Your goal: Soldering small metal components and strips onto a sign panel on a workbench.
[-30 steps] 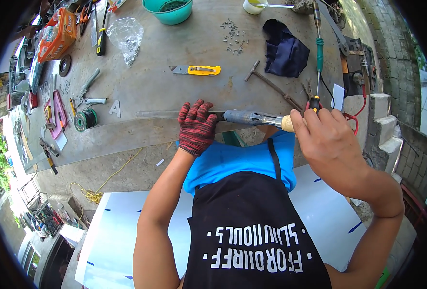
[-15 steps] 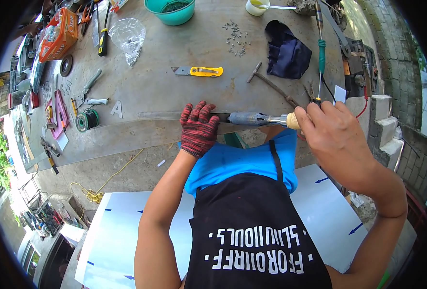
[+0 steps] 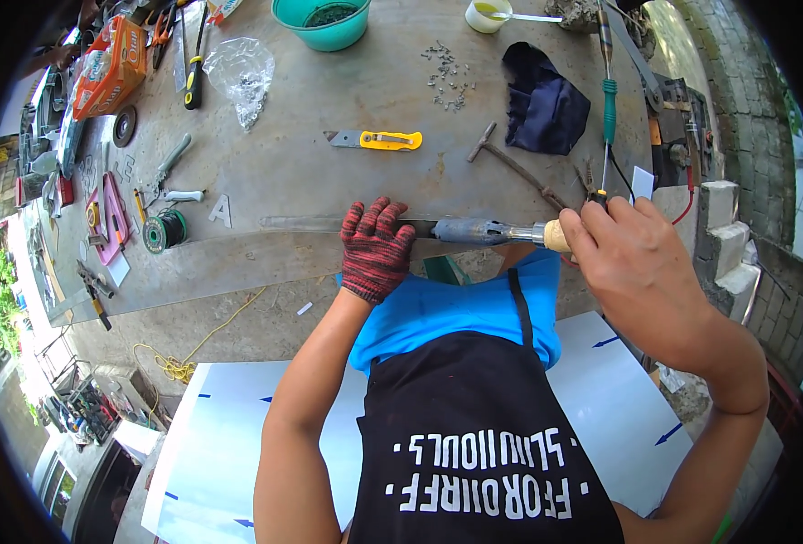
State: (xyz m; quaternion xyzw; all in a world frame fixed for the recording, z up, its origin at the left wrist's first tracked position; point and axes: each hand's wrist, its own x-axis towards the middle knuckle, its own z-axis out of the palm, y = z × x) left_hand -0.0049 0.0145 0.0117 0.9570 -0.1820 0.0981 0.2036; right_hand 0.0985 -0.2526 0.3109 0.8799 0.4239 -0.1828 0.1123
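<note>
In a red and black knit glove, my left hand [image 3: 376, 252] bends its fingers over a thin, see-through flat strip [image 3: 302, 223] along the table's near edge, holding it down. My bare right hand [image 3: 633, 249] is closed round the pale wooden handle [image 3: 556, 237] of what looks like a large soldering iron [image 3: 483, 230]. Its blue-grey barrel points left, and its dark end lies close to my left fingers. What that end touches is hidden. Beyond them on the table are a yellow utility knife [image 3: 391, 140] and a T-shaped metal tool [image 3: 515, 165].
A dark cloth [image 3: 546, 104], small screws [image 3: 447, 77], a teal bowl [image 3: 320, 32] and a white cup [image 3: 488, 15] lie farther back. At left are a wire spool [image 3: 163, 230], pliers [image 3: 173, 172] and a plastic bag [image 3: 241, 77]. A green-handled screwdriver-like tool [image 3: 609, 109] lies at right.
The whole view has shifted very slightly. Both hands keep their holds, and the tool stays at about the same place along the table edge.
</note>
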